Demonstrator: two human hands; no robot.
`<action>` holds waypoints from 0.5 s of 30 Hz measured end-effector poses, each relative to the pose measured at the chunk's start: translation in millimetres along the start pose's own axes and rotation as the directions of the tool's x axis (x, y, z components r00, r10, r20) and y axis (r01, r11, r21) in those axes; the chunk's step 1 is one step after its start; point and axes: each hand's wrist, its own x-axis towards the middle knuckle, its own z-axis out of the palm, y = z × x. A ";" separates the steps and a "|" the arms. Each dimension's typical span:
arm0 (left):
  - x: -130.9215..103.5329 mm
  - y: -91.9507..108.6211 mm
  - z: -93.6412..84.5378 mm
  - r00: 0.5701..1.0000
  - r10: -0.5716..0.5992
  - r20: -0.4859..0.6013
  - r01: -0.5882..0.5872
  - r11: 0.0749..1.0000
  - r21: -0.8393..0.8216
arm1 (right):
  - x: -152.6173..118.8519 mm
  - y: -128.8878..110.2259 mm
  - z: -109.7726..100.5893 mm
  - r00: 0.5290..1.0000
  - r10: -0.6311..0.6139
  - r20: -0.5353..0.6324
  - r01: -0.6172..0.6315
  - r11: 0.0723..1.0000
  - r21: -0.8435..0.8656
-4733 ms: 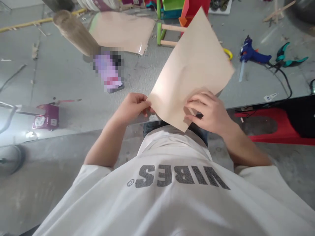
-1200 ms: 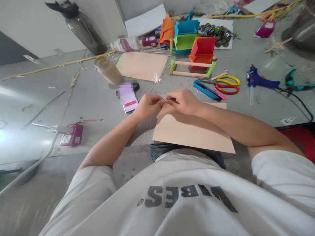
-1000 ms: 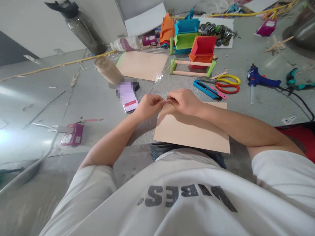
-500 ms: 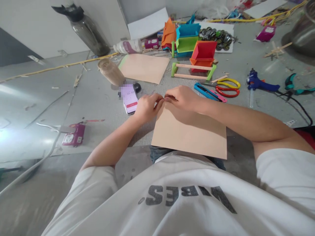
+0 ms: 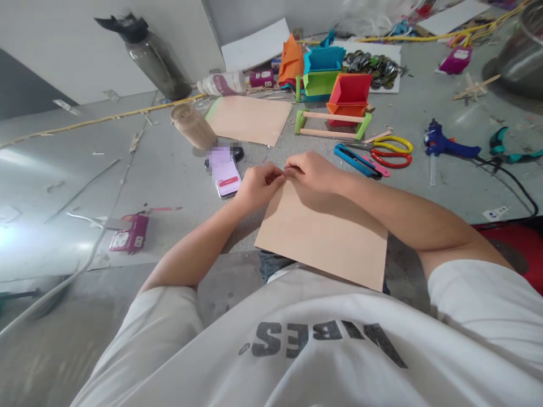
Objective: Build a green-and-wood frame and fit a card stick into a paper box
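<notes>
A flat sheet of tan cardboard (image 5: 326, 237) lies in front of me, its near edge jutting past the table edge over my lap. At its far left corner, my left hand (image 5: 259, 185) is closed in a pinch. My right hand (image 5: 313, 172) pinches the same corner, its fingertips touching those of the left. The fingers hide the corner itself. Just left of my left hand lies a lit phone (image 5: 229, 183). Beyond my right hand are a blue utility knife (image 5: 356, 160) and scissors with red and yellow handles (image 5: 392, 151).
A second tan sheet (image 5: 250, 120) lies farther back, beside a tan-filled jar (image 5: 193, 125). Behind stand a green-and-wood frame (image 5: 333, 125), folded coloured paper pieces (image 5: 350, 90) and a pile of metal caps (image 5: 375, 68). A blue glue gun (image 5: 452, 144) with its cord lies at right.
The sheet has turned slightly, its near right corner coming closer to my body. Both hands keep their pinch at the far left corner, and my right elbow has drawn inward a little.
</notes>
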 end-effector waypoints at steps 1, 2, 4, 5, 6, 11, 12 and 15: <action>0.1 0.5 0.6 1.000 -0.013 0.006 0.013 1.000 -0.014 | -0.8 -0.1 0.7 1.000 0.012 0.003 -0.012 1.000 0.000; 0.2 0.9 1.1 1.000 -0.023 0.007 0.023 0.999 -0.024 | -1.2 -0.2 1.2 1.000 0.022 0.007 -0.022 1.000 0.000; 0.1 1.4 2.0 0.999 -0.038 0.000 0.038 0.998 -0.042 | -1.2 -0.3 2.1 0.999 0.033 0.010 -0.033 0.999 0.003; 0.1 1.6 2.4 0.999 -0.044 -0.002 0.044 0.998 -0.052 | -1.0 -0.3 2.4 0.999 0.034 0.011 -0.034 0.999 0.006; 0.2 1.8 2.6 0.999 -0.049 -0.004 0.049 0.997 -0.062 | -0.6 -0.2 2.6 0.999 0.033 0.009 -0.033 0.999 0.008; 1.7 2.5 2.3 0.999 -0.041 0.003 0.041 0.997 -0.063 | -0.1 2.2 4.3 0.999 0.031 -0.008 -0.031 1.000 -0.005; 2.0 2.8 1.9 0.999 -0.040 0.003 0.040 0.998 -0.055 | -0.2 2.9 4.9 1.000 0.027 -0.010 -0.027 1.000 -0.013; 2.7 4.3 0.6 0.999 -0.054 0.008 0.054 0.998 -0.028 | -0.8 4.7 7.3 1.000 0.011 -0.018 -0.012 0.999 -0.038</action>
